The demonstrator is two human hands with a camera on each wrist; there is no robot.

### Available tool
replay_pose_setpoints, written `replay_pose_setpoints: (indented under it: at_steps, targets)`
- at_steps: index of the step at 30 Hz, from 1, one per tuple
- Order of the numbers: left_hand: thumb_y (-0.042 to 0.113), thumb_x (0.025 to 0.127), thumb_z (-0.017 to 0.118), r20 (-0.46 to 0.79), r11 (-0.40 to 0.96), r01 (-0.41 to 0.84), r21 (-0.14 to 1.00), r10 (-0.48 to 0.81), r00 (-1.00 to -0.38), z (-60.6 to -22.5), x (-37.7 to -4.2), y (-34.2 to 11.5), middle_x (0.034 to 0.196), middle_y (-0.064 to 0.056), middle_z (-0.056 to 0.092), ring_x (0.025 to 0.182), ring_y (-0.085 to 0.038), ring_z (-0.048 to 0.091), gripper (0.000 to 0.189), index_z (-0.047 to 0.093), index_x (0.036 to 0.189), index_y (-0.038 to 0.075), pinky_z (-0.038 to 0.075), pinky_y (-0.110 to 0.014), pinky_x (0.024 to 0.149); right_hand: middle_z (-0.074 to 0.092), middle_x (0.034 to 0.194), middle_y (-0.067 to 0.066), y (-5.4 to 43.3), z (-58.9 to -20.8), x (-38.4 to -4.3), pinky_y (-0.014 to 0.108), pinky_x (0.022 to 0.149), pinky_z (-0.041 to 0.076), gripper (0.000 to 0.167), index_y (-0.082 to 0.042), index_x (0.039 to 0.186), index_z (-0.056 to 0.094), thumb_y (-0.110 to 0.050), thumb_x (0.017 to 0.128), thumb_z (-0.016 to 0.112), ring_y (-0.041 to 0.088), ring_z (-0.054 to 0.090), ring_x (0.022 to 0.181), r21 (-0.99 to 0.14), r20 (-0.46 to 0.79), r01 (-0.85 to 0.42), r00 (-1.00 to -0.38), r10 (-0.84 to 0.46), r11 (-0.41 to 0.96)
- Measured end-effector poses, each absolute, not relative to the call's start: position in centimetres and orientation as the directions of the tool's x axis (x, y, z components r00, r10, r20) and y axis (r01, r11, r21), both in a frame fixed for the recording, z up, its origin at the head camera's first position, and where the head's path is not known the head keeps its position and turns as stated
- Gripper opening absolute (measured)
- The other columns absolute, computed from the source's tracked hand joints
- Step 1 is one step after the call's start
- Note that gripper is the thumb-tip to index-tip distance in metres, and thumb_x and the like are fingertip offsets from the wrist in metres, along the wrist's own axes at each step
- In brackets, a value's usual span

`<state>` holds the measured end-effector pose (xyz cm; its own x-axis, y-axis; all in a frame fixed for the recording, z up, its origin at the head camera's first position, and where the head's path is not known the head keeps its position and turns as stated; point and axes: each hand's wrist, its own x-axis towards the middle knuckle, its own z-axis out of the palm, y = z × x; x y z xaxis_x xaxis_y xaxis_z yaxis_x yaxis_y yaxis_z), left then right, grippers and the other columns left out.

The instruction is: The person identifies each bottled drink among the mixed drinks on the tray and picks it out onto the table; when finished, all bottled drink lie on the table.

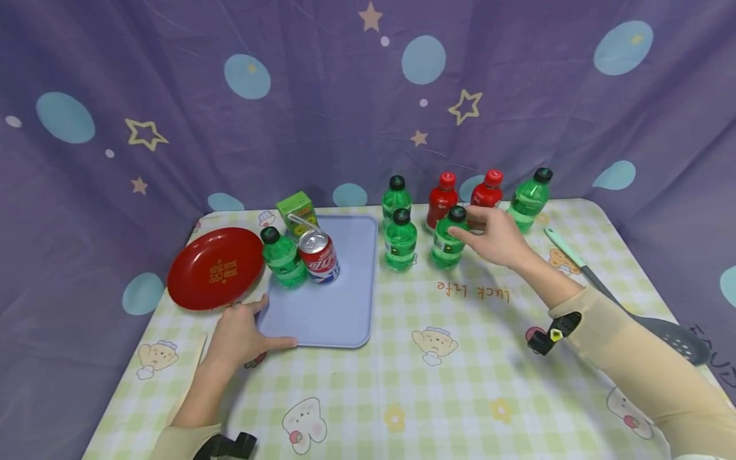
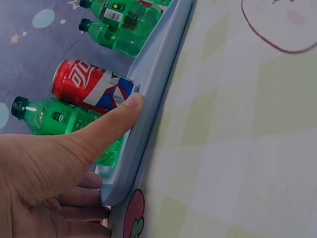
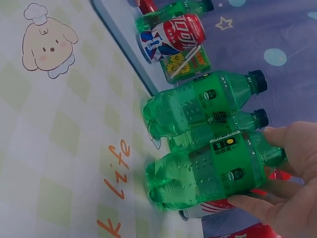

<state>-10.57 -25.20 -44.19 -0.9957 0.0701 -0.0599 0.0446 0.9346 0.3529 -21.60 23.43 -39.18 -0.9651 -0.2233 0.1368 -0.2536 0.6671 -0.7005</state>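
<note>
My right hand (image 1: 500, 239) grips a green soda bottle (image 1: 445, 248) by its upper part, the thumb in front and fingers behind the black cap and neck. The bottle is upright, close beside another green bottle (image 1: 400, 246). My left hand (image 1: 236, 338) is at the near left corner of a light blue tray (image 1: 322, 319), thumb stretched along the front rim (image 2: 143, 111) and fingers spread against the left side. On the tray stand a red, white and blue cola can (image 1: 320, 260), a green bottle (image 1: 285, 263) and a green drink carton (image 1: 297, 209) with a straw.
A red plate (image 1: 201, 284) lies left of the tray. Behind the gripped bottle stand a green bottle (image 1: 395, 197) and two red bottles (image 1: 443, 198), with another green bottle (image 1: 527, 199) further right. A slotted spoon (image 1: 684, 342) with a mint handle lies along the right edge, partly under my forearm.
</note>
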Motion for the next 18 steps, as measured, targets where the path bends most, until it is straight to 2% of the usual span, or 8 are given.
replay_pose_setpoints:
  at_steps: [3,6,8,11,14,18]
  targets:
    - [0.06,0.066,0.097,-0.067,0.936,0.039,0.35,0.066,-0.996,-44.1,-10.5,-25.2,0.147,-0.036,0.057,0.133,-0.057,0.057,0.114,0.055,0.146,-0.012,0.052,-0.066,0.108,0.068,0.143,0.024,23.4,-39.0,-21.6,0.057,0.103,0.06,0.056,0.0,0.144,0.064,-0.031,0.1,0.076,0.044,0.071,0.124,-0.702,0.127,-0.249,-0.966,-0.226,0.668]
    - [0.06,0.067,0.096,-0.076,0.937,0.033,0.348,0.063,-0.995,-44.0,-10.5,-25.1,0.148,-0.036,0.056,0.134,-0.057,0.056,0.115,0.055,0.146,-0.011,0.053,-0.066,0.107,0.071,0.137,0.023,23.4,-38.5,-21.8,0.058,0.1,0.061,0.054,-0.001,0.142,0.066,-0.03,0.099,0.078,0.043,0.074,0.118,-0.694,0.148,-0.267,-0.962,-0.23,0.669]
    - [0.06,0.067,0.096,-0.075,0.938,0.035,0.345,0.064,-0.995,-43.9,-10.6,-25.1,0.147,-0.037,0.056,0.133,-0.057,0.057,0.115,0.055,0.146,-0.012,0.053,-0.065,0.107,0.075,0.128,0.021,23.2,-37.8,-22.0,0.056,0.096,0.063,0.049,-0.003,0.138,0.069,-0.029,0.098,0.079,0.04,0.076,0.109,-0.684,0.194,-0.301,-0.953,-0.232,0.665]
    - [0.06,0.067,0.096,-0.077,0.938,0.033,0.345,0.064,-0.995,-43.8,-10.6,-25.1,0.148,-0.037,0.056,0.134,-0.056,0.057,0.115,0.055,0.146,-0.012,0.054,-0.065,0.106,0.078,0.123,0.017,22.5,-36.3,-22.6,0.056,0.091,0.062,0.044,-0.007,0.134,0.073,-0.028,0.096,0.081,0.036,0.076,0.105,-0.669,0.28,-0.355,-0.934,-0.221,0.653]
    - [0.06,0.067,0.096,-0.086,0.938,0.029,0.345,0.062,-0.994,-43.8,-10.6,-25.1,0.148,-0.037,0.055,0.135,-0.056,0.056,0.115,0.054,0.147,-0.012,0.053,-0.065,0.107,0.077,0.13,0.015,21.5,-34.4,-23.2,0.056,0.099,0.061,0.043,-0.009,0.134,0.073,-0.028,0.096,0.08,0.033,0.075,0.115,-0.675,0.325,-0.385,-0.921,-0.215,0.629]
    - [0.06,0.067,0.096,-0.089,0.937,0.03,0.347,0.065,-0.994,-44.0,-10.6,-25.1,0.149,-0.036,0.055,0.135,-0.056,0.056,0.115,0.054,0.147,-0.012,0.053,-0.065,0.108,0.074,0.137,0.009,19.5,-32.2,-23.8,0.052,0.106,0.059,0.044,-0.015,0.136,0.072,-0.034,0.097,0.079,0.029,0.071,0.126,-0.687,0.325,-0.397,-0.917,-0.231,0.608]
